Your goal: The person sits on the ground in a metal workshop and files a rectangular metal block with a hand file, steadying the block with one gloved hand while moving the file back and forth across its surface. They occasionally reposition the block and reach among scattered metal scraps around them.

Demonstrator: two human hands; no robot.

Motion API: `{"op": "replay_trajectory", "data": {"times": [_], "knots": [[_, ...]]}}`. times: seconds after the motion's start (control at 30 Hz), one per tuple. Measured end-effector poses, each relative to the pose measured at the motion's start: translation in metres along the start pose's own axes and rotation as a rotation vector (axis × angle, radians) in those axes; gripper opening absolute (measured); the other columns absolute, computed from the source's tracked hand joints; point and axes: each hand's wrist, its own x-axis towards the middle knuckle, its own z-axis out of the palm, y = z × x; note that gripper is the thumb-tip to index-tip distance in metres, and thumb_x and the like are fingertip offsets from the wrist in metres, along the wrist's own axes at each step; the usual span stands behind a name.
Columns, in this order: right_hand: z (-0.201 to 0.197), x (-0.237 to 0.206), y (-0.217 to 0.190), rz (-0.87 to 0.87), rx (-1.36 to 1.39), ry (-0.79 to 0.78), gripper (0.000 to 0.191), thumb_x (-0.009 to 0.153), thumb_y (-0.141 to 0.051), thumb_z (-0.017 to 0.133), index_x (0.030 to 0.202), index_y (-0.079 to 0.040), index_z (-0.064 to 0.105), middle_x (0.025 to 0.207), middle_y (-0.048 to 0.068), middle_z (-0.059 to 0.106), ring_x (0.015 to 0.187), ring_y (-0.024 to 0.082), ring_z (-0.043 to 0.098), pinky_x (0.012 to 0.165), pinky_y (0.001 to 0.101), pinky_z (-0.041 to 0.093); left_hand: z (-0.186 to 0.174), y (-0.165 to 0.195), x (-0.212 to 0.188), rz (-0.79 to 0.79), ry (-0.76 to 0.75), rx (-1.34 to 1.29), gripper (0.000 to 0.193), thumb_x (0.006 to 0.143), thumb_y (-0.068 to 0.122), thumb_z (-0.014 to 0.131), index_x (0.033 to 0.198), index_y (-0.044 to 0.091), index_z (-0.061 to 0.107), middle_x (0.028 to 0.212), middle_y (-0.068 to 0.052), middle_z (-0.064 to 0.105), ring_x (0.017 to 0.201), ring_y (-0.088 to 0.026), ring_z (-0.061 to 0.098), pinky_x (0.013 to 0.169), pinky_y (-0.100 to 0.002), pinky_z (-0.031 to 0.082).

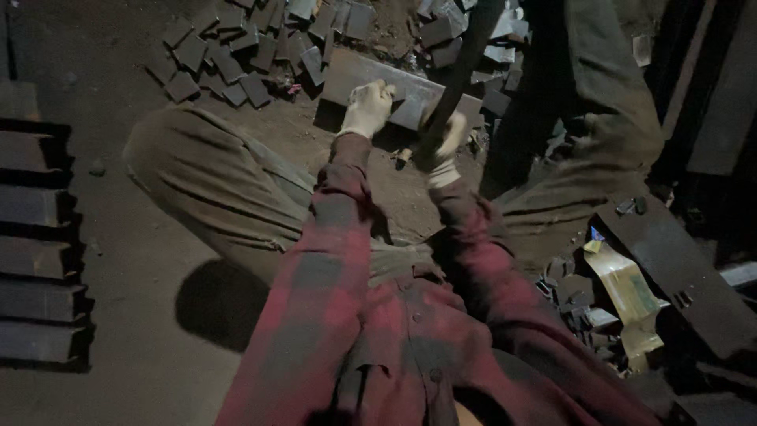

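Sitting on the dirt floor [142, 331] with knees spread, I have both gloved hands out ahead of me at about twelve o'clock. My left hand [367, 109] rests flat, fingers loosely curled, on the near edge of a thick grey metal slab [359, 72] that lies on the ground just beyond my knees; it presses rather than grips. My right hand [443, 148] is closed tight around a long dark bar [461, 67] that slants up and away toward one o'clock, its lower end near a small flat metal piece [410, 114] lying against the slab. I judge the slab heavy and rigid, with hard corners, so it is better slid or tipped from an edge than lifted with one hand. The bar looks stiff and weighty too, probably steel; gripping low gives control, though its top end will swing. The gloves should help with rough, dusty surfaces. A heap of similar small plates [236, 55] lies from ten to twelve o'clock, stacked bars [35, 237] sit at nine o'clock, and a yellowish wrapper [627, 292] lies at four o'clock. Dim light hides finer surface detail.
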Motion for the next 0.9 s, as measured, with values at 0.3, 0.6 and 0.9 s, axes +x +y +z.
{"op": "replay_trajectory", "data": {"times": [0.3,0.6,0.9], "knots": [[-0.019,-0.014,-0.011,-0.452,0.031,0.078,0.075,0.108,-0.07,0.052,0.094,0.003,0.057,0.082,0.007,0.055,0.073,0.016,0.049,0.064,0.0386,0.046,0.011,-0.01,0.005,0.023,0.004,-0.008,0.037,0.1,0.038,0.054,0.096,0.006,0.072,0.1,-0.025,0.072,0.103,-0.048,0.065,0.092,-0.058,0.049],[0.003,-0.02,0.01,0.529,0.232,-0.174,0.069,0.092,-0.074,0.045,0.088,-0.008,0.062,0.064,0.0,0.053,0.05,0.02,0.049,0.045,0.0375,0.036,-0.009,-0.007,0.0,-0.148,-0.131,-0.117,0.039,0.098,0.035,0.05,0.106,0.004,0.07,0.113,-0.027,0.069,0.106,-0.049,0.062,0.09,-0.058,0.051],[-0.009,-0.033,0.0,0.767,0.581,-0.186,0.064,0.096,-0.068,0.051,0.089,-0.005,0.065,0.068,0.006,0.061,0.055,0.022,0.06,0.054,0.0398,0.053,-0.015,0.011,-0.002,-0.077,0.014,0.491,0.053,0.085,0.045,0.076,0.126,0.016,0.062,0.128,-0.009,0.065,0.125,-0.03,0.06,0.101,-0.052,0.047]]}}
